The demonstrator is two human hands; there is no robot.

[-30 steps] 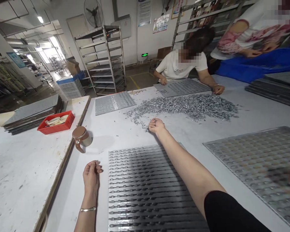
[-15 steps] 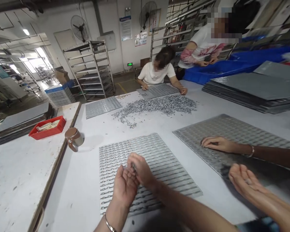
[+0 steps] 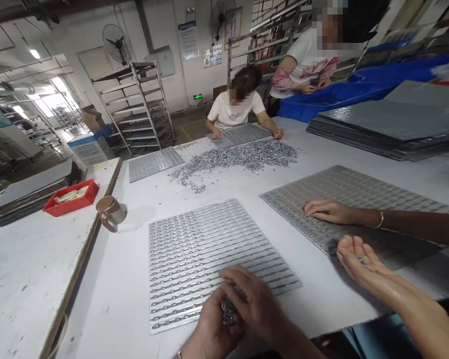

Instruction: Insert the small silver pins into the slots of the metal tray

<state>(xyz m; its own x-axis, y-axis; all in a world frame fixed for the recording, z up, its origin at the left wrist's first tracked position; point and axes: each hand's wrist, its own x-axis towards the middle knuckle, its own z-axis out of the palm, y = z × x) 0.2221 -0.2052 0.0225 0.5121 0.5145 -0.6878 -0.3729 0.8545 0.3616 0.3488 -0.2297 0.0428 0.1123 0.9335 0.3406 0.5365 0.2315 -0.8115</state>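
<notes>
My left hand [image 3: 214, 324] is cupped near the front edge of a grey ridged sheet [image 3: 183, 259], holding a clump of small silvery metal pieces [image 3: 229, 312]. Curled over that clump from the right is my right hand [image 3: 252, 301], its fingers bent against the pieces and its fingertips partly hidden. Parallel rows run across the sheet, with small spindle-shaped bumps or pieces along them, most distinct on the left. Beyond the sheet, a loose heap of similar metal pieces [image 3: 243, 155] spreads over the white table [image 3: 134, 279].
To the right, a co-worker's hands [image 3: 329, 212] are over another ridged sheet [image 3: 351, 192]. A person [image 3: 234, 109] sits across the table; another stands by a blue tray [image 3: 314, 104]. Stacked grey sheets [image 3: 392, 119], a lidded mug [image 3: 111, 212] and a red bin [image 3: 72, 199] surround the work area.
Both my hands have come down toward me and slightly right, from the middle of the sheet to its front edge. The metal pieces in them now show plainly. The view has shifted a little.
</notes>
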